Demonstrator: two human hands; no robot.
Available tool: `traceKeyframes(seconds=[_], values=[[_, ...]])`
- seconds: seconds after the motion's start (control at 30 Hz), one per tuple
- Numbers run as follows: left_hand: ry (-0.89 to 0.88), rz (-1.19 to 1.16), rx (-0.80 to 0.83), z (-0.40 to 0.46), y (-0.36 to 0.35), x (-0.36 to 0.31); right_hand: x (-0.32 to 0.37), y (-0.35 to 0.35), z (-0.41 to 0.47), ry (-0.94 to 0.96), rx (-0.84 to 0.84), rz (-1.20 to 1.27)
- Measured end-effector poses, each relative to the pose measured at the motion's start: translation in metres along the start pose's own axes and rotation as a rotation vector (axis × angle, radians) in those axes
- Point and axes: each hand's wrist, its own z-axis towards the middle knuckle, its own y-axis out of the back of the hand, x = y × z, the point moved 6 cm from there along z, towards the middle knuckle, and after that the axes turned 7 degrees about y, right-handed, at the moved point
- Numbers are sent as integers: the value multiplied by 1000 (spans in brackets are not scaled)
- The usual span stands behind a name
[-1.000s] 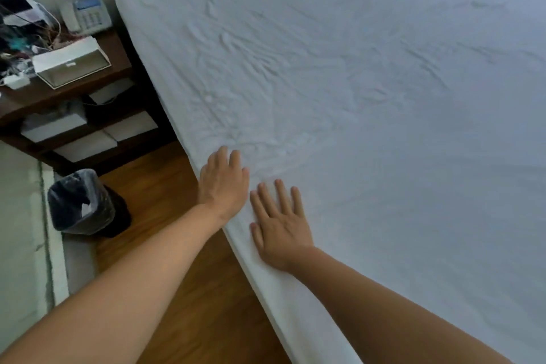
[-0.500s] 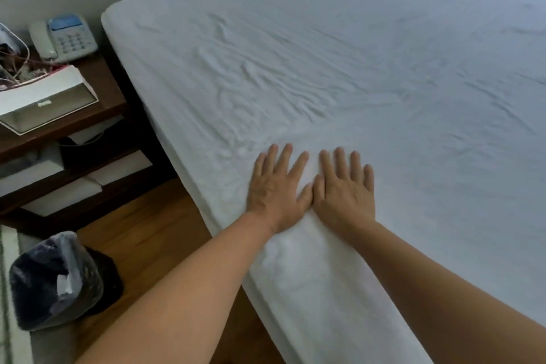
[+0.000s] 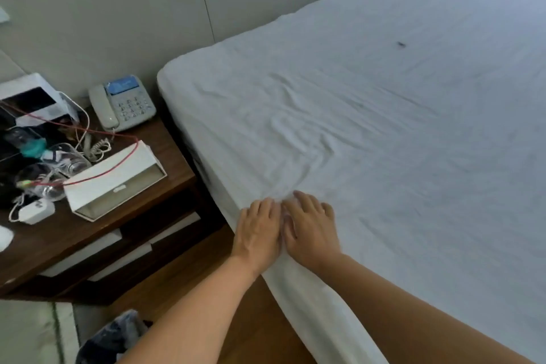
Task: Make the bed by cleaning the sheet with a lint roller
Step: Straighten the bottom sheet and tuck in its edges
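A white sheet covers the bed, with creases running toward its near left edge. My left hand and my right hand lie side by side on the sheet at that edge, palms down, fingers bent over a bunched fold of fabric. Whether the fingers pinch the fabric or only press it is unclear. A small dark speck sits on the sheet far up the bed. No lint roller is in view.
A dark wooden nightstand stands left of the bed with a phone, a white box, cables and clutter. A bin with a dark bag is on the wooden floor below. A wall stands behind.
Both hands slid up the bed's edge toward the headboard and closed in together. Their fingers went from flat and spread to bent over the fold. The view lifted to show the wall.
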Motion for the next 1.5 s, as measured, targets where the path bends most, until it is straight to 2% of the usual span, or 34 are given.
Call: traceKeyframes(seconds=[0.07,0.1,0.27,0.33,0.43,0.63,0.9,1.13,1.37,1.5], values=[[-41,-95,-157,34,30,1,-26,23,27,-101,-145,-16],[-48,-128,-170,55,38,2,-43,30,44,-166,-167,-25],[-34,-111,107,172,29,10,-88,11,130,-333,-40,-38],[29,-136,99,218,23,27,-80,-3,169,-338,-46,-51],[162,-88,59,277,20,71,-61,-19,225,-305,-19,-62],[393,-119,77,355,42,195,-17,-36,347,-88,76,-86],[454,-143,31,435,61,313,25,-51,507,-52,110,-26],[640,-174,-43,521,68,407,58,-73,640,148,182,-136],[716,-288,-78,545,59,455,95,-104,740,300,244,-249],[731,-484,50,553,55,473,100,-107,756,320,294,-242]])
